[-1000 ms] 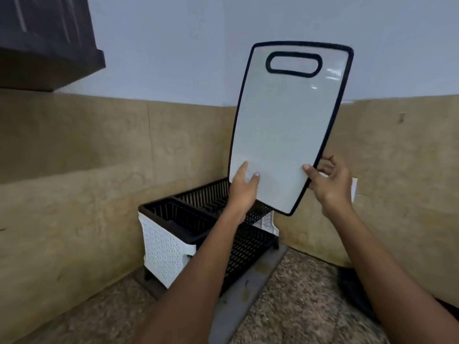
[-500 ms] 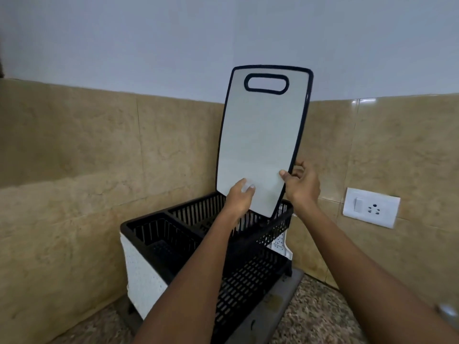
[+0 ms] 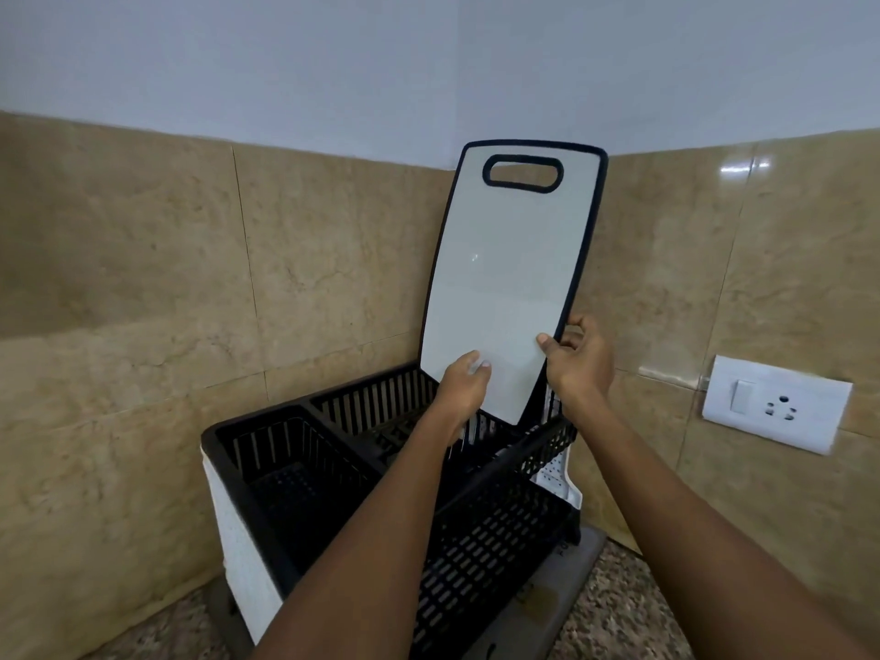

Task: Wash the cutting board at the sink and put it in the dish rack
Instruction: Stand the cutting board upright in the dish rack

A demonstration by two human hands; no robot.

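Observation:
A white cutting board (image 3: 509,278) with a black rim and an oval handle hole at its top stands nearly upright, leaning a little to the right. My left hand (image 3: 464,388) grips its lower left corner with the thumb on the front face. My right hand (image 3: 578,362) holds its lower right edge. The board's bottom edge dips into the back section of the black-and-white dish rack (image 3: 295,473), which sits in the corner of the counter. Whether the board touches the rack floor is hidden by my hands.
Beige tiled walls meet behind the rack. A white switch and socket plate (image 3: 776,404) is on the right wall. The rack stands on a grey drip tray (image 3: 547,607) on the speckled granite counter (image 3: 624,607). The rack's left compartment holds nothing.
The board has come down and away from me, from high above the rack to its bottom edge inside the rack's back section. Both hands kept their grip and moved with it.

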